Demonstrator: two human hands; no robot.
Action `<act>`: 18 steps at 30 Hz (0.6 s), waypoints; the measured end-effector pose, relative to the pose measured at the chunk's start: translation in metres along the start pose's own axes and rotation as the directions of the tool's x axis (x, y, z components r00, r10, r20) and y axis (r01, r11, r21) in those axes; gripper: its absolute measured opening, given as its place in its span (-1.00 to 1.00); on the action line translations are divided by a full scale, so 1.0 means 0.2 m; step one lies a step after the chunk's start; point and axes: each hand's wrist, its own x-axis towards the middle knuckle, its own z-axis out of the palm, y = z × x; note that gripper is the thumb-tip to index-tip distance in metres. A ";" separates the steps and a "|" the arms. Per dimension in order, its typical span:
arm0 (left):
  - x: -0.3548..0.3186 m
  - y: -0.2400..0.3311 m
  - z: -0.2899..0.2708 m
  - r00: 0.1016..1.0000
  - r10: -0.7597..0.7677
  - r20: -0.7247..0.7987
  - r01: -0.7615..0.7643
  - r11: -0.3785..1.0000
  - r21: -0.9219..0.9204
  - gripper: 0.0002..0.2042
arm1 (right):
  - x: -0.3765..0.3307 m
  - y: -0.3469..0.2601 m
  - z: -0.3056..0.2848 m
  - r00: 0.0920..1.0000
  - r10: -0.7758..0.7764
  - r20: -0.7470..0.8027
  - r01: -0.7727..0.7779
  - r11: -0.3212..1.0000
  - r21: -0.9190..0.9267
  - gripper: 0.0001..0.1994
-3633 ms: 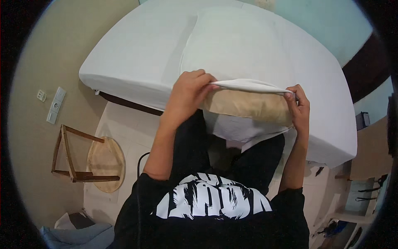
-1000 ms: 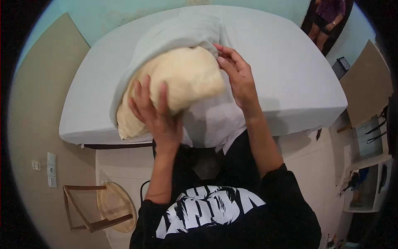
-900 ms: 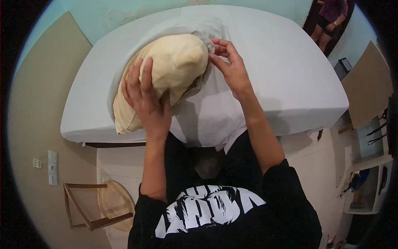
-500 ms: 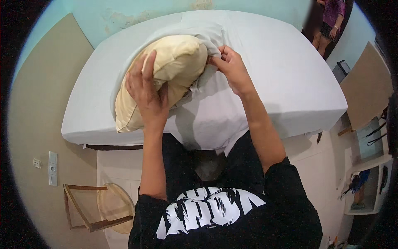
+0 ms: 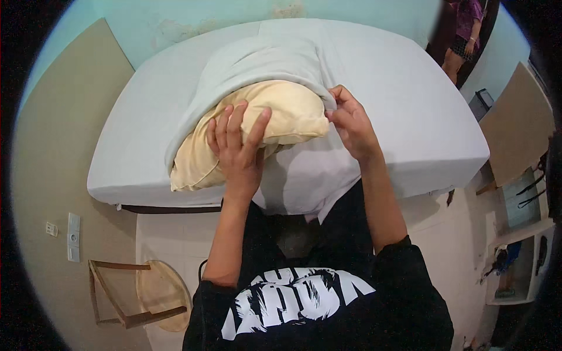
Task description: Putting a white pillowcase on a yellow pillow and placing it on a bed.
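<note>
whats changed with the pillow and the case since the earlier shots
The cream pillow was lifted from in front of the body onto the bed. The white pillowcase now covers its far end, more than a second ago. The left hand moved onto the pillow, pressing it; the right hand still grips the case's edge. The wooden stool stayed put.

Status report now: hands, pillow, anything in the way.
Left hand pressing flat on the pillow. Right hand pinching the pillowcase edge. Pillow partly inside the case, on the bed. Nothing blocking.
</note>
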 end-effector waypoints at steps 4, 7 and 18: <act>-0.08 0.02 0.03 0.999 0.021 0.050 -0.024 0.998 0.052 -0.40 | -0.04 -0.09 0.04 0.991 0.128 -0.041 -0.130 0.989 -0.074 -0.76; -0.14 0.05 0.07 0.998 0.040 0.042 -0.042 0.997 0.060 -0.44 | -0.08 -0.09 0.01 0.981 0.188 -0.041 -0.192 0.952 -0.237 -0.75; -0.29 0.25 -0.06 0.858 0.087 0.507 0.008 0.983 -0.182 -0.43 | -0.52 0.08 -0.18 0.966 -0.095 -0.240 -0.066 0.807 -0.587 -0.77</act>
